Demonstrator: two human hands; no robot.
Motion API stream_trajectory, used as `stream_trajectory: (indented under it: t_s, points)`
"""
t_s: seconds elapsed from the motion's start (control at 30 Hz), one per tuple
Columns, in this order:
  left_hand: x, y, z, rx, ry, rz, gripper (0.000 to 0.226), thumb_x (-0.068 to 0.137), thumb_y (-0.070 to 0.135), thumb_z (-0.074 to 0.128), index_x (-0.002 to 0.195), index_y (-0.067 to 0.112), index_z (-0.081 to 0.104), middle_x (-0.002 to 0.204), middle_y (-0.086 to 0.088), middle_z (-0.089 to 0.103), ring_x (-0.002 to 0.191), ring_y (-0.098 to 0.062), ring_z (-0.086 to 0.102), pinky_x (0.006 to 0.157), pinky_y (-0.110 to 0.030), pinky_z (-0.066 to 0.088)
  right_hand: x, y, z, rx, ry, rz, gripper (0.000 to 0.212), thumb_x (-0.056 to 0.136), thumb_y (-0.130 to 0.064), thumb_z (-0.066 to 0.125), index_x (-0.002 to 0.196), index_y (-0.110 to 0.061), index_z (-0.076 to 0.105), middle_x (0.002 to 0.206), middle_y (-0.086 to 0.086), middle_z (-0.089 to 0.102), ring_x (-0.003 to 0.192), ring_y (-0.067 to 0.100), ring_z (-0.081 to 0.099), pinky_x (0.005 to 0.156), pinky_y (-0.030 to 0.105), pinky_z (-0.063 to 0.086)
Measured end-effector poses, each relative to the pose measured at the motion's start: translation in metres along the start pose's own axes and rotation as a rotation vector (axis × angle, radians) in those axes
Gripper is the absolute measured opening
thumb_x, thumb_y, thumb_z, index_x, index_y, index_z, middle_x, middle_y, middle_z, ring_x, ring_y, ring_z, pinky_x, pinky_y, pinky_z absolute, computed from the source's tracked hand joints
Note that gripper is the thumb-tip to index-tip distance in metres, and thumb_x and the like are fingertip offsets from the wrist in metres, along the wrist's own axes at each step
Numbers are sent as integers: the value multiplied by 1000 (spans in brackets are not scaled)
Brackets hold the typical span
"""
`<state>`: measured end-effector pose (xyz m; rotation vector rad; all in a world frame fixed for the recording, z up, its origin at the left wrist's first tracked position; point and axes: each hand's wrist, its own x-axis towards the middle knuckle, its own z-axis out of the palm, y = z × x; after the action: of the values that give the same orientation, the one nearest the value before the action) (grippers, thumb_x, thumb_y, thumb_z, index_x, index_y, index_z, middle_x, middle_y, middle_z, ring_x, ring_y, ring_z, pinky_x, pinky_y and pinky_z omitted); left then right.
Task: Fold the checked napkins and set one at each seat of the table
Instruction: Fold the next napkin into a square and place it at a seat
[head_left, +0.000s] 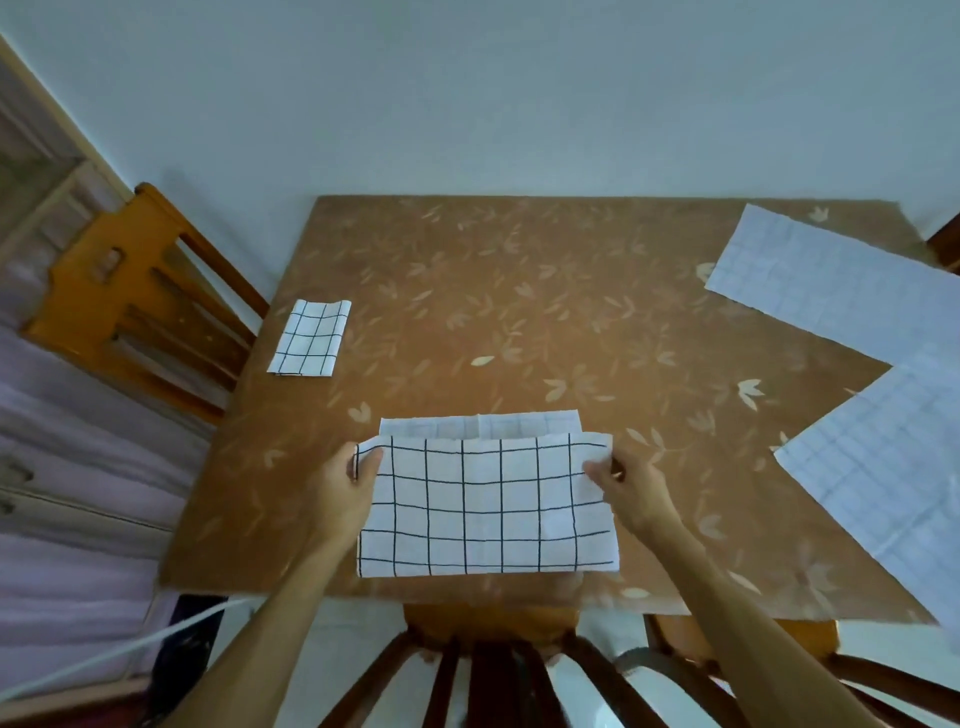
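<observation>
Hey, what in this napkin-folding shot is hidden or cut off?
- Head view: two unfolded napkins run past the right frame edge.
- Lower layer of the napkin being folded: mostly covered by its top flap.
- Left hand and right hand fingertips: tucked under cloth.
- Right-side chair: only a corner shows.

Both hands pinch the far corners of a white black-checked cloth napkin (488, 512) at the near edge of the brown leaf-patterned bench (519, 312): left hand (345, 486), right hand (631, 486). A folded checked napkin (310, 338) lies by the left edge.
</observation>
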<state>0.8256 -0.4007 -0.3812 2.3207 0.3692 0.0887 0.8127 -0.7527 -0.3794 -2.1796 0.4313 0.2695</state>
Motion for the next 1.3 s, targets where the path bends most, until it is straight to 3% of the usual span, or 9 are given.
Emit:
stream_trajectory:
  t_s: [0.13,0.23,0.33,0.53,0.7,1.1,1.23,1.3]
  points:
    - [33,-15,31,35,25,-121,41,95,30,61,64,10,43,55,-2,38,53,-17,31,51,-31,23,48,7,15,-31,-5,31,23,91,-30,66,75,-17,55,68,-4,55,63,14,51,57,27,40]
    - [50,-29,52,68,6,-173,38,96,30,60,70,2,52,58,-12,48,55,-20,38,51,-31,26,79,18,32,-80,-16,64,21,91,-35,66,85,-16,62,72,-5,60,67,13,56,57,26,41]
    - [64,-40,68,110,-26,-221,39,97,33,59,72,3,55,61,-12,53,56,-20,43,51,-28,29,97,27,49,-120,5,89,20,92,-35,63,86,-16,63,74,-5,62,68,11,57,58,28,44]
    - [90,-43,85,208,17,-155,36,95,38,60,68,15,51,62,2,48,58,-19,46,51,-29,30,115,39,68,-135,85,79,22,90,-34,59,74,-22,52,74,1,54,64,21,53,60,27,36]
    - [96,-34,91,290,39,-167,28,95,39,61,82,13,58,80,0,54,73,-19,50,64,-30,34,120,39,73,-129,131,95,23,90,-36,62,93,-13,65,85,4,64,76,22,61,70,34,51]
    - [94,-47,96,262,78,-103,26,89,29,70,89,4,64,88,-13,61,84,-31,56,70,-31,34,113,32,76,-70,215,113,25,92,-30,65,108,-11,59,89,-1,56,88,25,58,75,41,51]
    - [90,-41,93,196,106,-162,39,87,36,71,114,9,60,108,-10,59,100,-28,56,81,-36,45,108,30,77,-103,274,131,35,91,-35,65,114,-11,54,105,8,57,92,27,58,73,39,50]
    - [87,-30,92,227,149,-85,48,91,40,66,127,11,54,121,-10,56,111,-26,53,91,-39,47,102,26,79,-171,370,52,40,94,-35,62,121,-8,52,111,14,54,95,30,55,74,42,49]
